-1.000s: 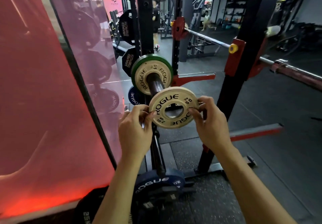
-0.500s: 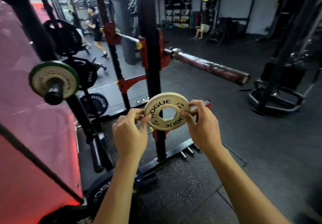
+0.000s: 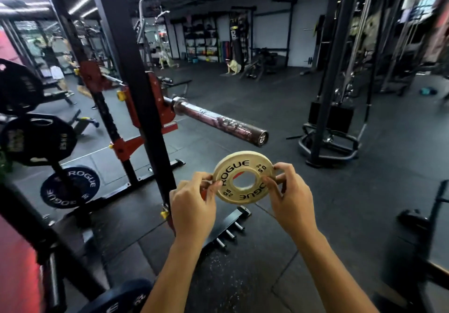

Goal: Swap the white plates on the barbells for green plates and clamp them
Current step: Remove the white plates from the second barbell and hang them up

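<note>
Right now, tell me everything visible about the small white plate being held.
The white plate is a small cream disc with a round centre hole, printed ROGUE twice in black plus small numerals. It looks rubbery and slightly scuffed. Held in the air, face toward the camera, the left hand and right hand pinch its opposite edges, below the bare barbell sleeve.

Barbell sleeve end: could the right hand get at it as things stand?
Probably yes, but not freely. The bare barbell sleeve juts out with nothing blocking it, yet the right hand and left hand both grip the white plate.
</note>
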